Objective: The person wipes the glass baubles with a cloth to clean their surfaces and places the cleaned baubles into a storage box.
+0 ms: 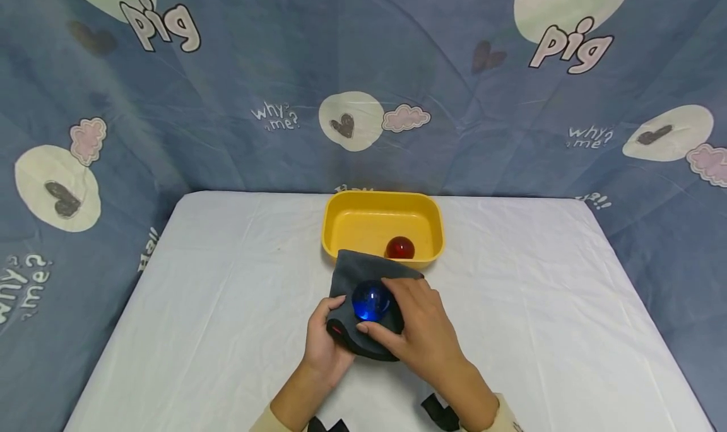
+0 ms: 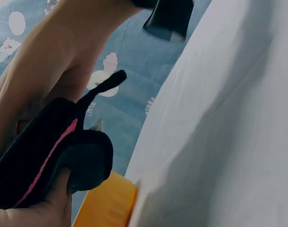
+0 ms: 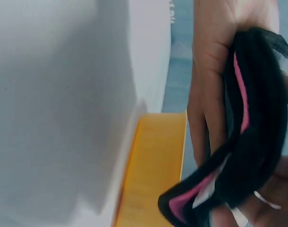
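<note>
A dark grey cloth with black edging is held up over the table in front of me. My left hand grips its left side, thumb on top and the other fingers hidden beneath. On the cloth's upper face sits a clear blue ball. The thumb and fingers of my right hand pinch this ball from the right. In the left wrist view the cloth shows a pink line along its folded dark edge. The right wrist view shows the cloth folded below the hand, hiding the ball.
Just beyond the cloth stands a yellow tray, its near edge partly covered by the cloth. A red ball lies in its near right part. A white cloth covers the table, and a blue printed curtain hangs behind.
</note>
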The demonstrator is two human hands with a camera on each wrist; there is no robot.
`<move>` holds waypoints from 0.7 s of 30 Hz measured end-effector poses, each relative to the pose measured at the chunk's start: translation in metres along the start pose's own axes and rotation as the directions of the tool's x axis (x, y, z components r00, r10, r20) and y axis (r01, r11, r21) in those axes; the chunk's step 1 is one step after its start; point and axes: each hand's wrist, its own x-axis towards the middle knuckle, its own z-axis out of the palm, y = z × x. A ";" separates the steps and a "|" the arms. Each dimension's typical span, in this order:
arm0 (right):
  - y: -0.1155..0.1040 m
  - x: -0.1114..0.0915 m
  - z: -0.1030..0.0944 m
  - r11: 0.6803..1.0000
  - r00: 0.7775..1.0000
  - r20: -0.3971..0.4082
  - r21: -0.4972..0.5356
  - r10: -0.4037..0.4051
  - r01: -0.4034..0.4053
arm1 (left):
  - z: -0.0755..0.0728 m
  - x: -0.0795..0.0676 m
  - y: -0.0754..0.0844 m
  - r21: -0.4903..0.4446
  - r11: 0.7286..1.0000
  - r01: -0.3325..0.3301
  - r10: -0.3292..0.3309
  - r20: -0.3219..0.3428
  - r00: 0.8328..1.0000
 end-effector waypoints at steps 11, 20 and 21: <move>0.000 -0.004 -0.002 0.992 0.991 0.112 0.095 0.066 -0.077 | 0.000 -0.001 0.002 -0.018 1.000 -0.004 0.004 0.012 1.000; 0.007 -0.003 0.003 0.990 0.996 0.009 0.113 -0.091 0.089 | 0.001 -0.002 0.002 -0.007 1.000 0.000 0.000 0.025 1.000; 0.007 -0.003 0.004 0.989 0.995 -0.009 0.109 -0.102 0.103 | 0.002 -0.001 0.002 -0.006 1.000 0.002 -0.002 0.031 1.000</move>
